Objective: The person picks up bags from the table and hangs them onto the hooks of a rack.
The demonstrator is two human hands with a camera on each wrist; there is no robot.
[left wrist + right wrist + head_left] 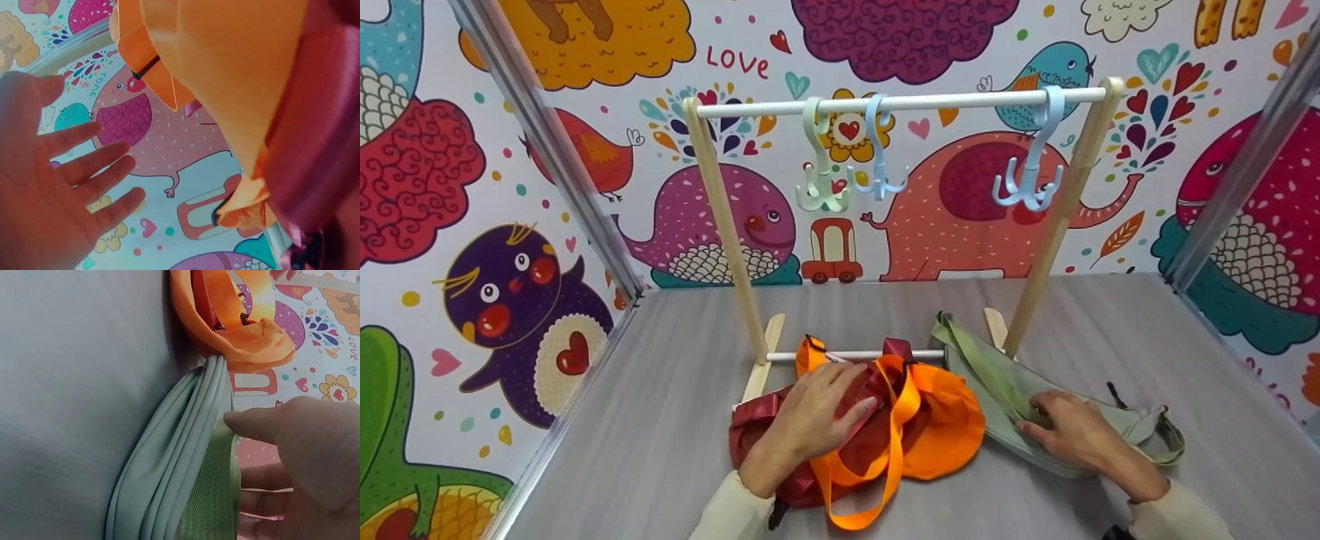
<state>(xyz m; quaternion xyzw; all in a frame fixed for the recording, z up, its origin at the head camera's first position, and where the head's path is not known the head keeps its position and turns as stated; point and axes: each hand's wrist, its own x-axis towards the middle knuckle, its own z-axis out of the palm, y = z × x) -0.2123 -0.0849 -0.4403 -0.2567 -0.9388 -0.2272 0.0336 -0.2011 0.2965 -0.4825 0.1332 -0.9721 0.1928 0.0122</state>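
Observation:
My left hand [817, 409] is over a dark red bag [750, 431] and an orange bag [949, 424] with long orange straps. In the left wrist view its fingers [112, 154] are spread, with nothing between them and the bags off to one side. My right hand [1072, 427] is at a pale green bag [994, 424] lying folded on the table. In the right wrist view the thumb [253, 423] lies along the near side of the bag's green webbing strap [211, 489]. The other fingertips pass out of sight behind the strap's edge.
A wooden rack [716, 217] with a white top rail [937, 103] stands behind the bags. On the rail hang a green hook [819, 165], a blue hook [877, 150] and another blue hook [1039, 150] farther right. Patterned wall panels surround the grey table [622, 450].

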